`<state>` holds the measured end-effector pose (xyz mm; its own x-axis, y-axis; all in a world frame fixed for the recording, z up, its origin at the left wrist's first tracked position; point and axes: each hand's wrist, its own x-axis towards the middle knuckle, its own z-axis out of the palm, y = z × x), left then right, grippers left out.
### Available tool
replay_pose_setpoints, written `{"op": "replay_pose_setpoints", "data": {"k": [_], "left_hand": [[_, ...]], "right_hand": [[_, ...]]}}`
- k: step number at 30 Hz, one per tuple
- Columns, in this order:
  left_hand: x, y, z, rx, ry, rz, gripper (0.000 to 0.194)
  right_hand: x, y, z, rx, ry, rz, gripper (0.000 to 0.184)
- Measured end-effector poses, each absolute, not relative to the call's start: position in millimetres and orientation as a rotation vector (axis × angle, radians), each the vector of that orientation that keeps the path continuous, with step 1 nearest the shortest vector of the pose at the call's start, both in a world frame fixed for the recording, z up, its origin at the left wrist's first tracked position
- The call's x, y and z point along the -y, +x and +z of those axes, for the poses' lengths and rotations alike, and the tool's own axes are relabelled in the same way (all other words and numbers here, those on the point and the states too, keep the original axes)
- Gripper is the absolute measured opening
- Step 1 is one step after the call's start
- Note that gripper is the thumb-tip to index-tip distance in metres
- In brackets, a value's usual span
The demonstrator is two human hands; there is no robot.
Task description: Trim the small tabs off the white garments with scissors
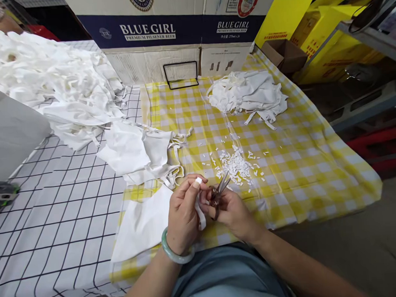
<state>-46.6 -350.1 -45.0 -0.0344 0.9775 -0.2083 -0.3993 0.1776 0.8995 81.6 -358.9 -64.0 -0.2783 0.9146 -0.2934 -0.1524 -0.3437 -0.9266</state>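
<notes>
Between the thumb and fingers of my left hand (184, 206) I pinch a white fabric strap (201, 218), its tip poking up above the thumb. A white cloth piece (145, 218) lies flat beside that wrist, partly covered by the hand. My right hand (235, 212) is closed round small scissors (220, 189), their blades pointing up and away from me. Its fingertips come close to the strap. Just beyond the blades is a heap of tiny white cut bits (236, 164). More white cloth pieces with straps (139, 151) lie ahead of my left hand.
A large white cloth pile (50, 71) fills the back left. A smaller white pile (248, 96) lies at the back right. A cardboard beer box (153, 32) stands behind, with a black wire stand (181, 74) before it. Yellow bags (284, 17) and a metal rack (369, 101) are at right.
</notes>
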Motion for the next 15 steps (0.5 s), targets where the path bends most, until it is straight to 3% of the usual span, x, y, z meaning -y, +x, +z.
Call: {"op": "replay_pose_setpoints", "data": {"k": [3,7,15], "left_hand": [[350.5,-43.6,-48.9,-1.071,0.76,1.251,0.025],[354.6,-39.5,-52.1,-1.171,0.976,1.169,0.031],[356.7,-35.3,-52.4,-1.225,1.142,1.145,0.034]], "right_hand": [[356.4,109.0,-60.6,1.473,-1.389,1.441,0.029],[349.5,135.4,-48.9,1.884,-1.461,1.016,0.043],[345.0,144.3,-36.3,2.108,-1.369,0.885,0.046]]}}
